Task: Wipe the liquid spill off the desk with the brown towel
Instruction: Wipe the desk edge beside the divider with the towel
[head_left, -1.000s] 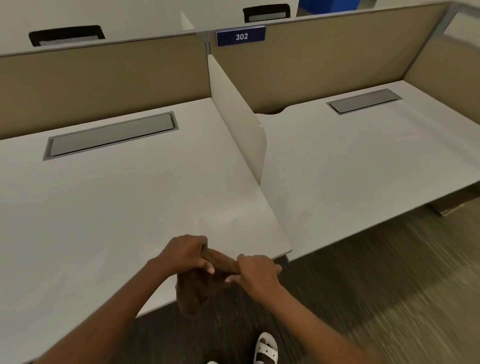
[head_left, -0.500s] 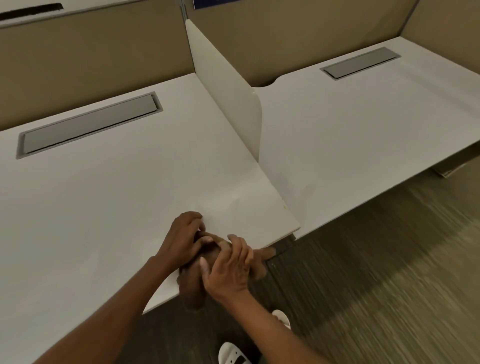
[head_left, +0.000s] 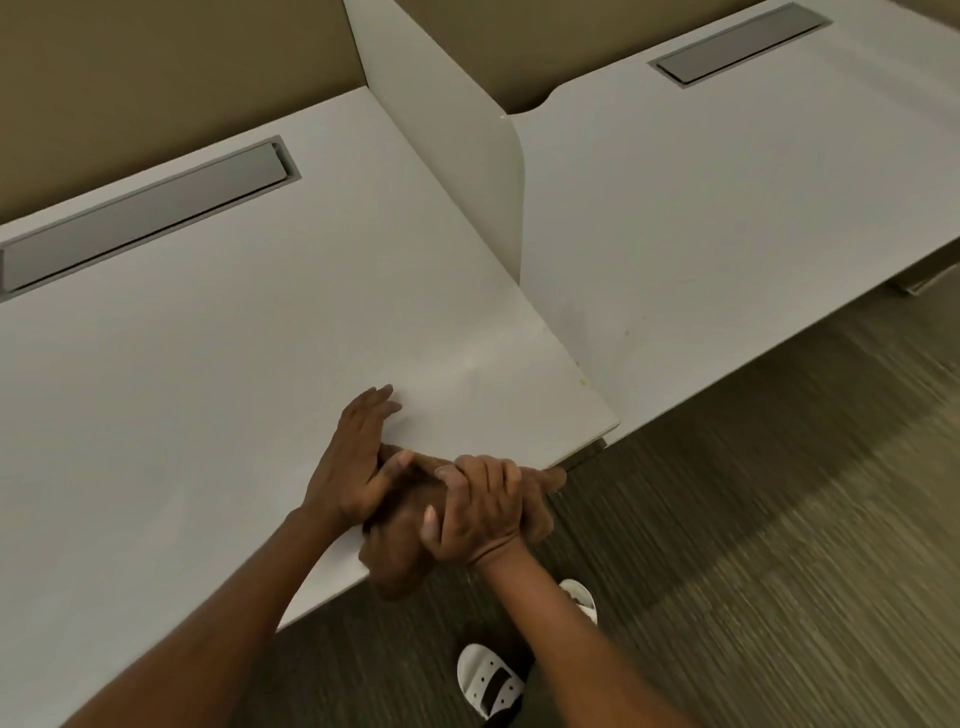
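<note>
The brown towel (head_left: 400, 540) lies bunched at the front edge of the white desk (head_left: 208, 364), part of it hanging over the edge. My right hand (head_left: 480, 512) presses on top of the towel with fingers curled around it. My left hand (head_left: 358, 457) rests on the desk just left of the towel, fingers stretched forward flat, thumb touching the towel's near side. No liquid shows clearly on the desk surface; a faint sheen lies ahead of the hands.
A white divider panel (head_left: 447, 130) stands between this desk and the neighbouring desk (head_left: 727, 208) on the right. Grey cable-tray lids (head_left: 140, 218) are set into the desks near tan partition walls. Below are striped floor and a white sandal (head_left: 491, 680).
The view has tilted down and closer. My left hand has opened and slid forward onto the desk, and my right hand has settled more firmly over the towel.
</note>
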